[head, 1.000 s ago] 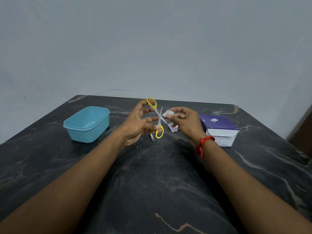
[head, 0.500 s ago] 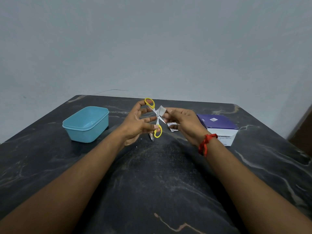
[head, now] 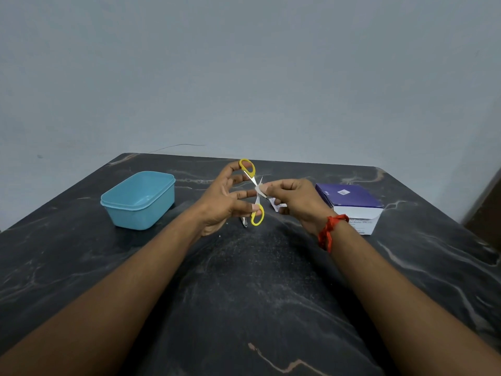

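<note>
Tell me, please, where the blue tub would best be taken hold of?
Probably from above, at the right-hand rim: the blue tub stands upright and open, its stepped lip gives a ledge, and that side lies nearest the left hand.

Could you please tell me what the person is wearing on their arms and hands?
The left forearm and right forearm are bare, no sleeves in view; neither the left hand nor the right hand is gloved. A red knotted thread band circles the right wrist; the left wrist carries nothing.
</note>
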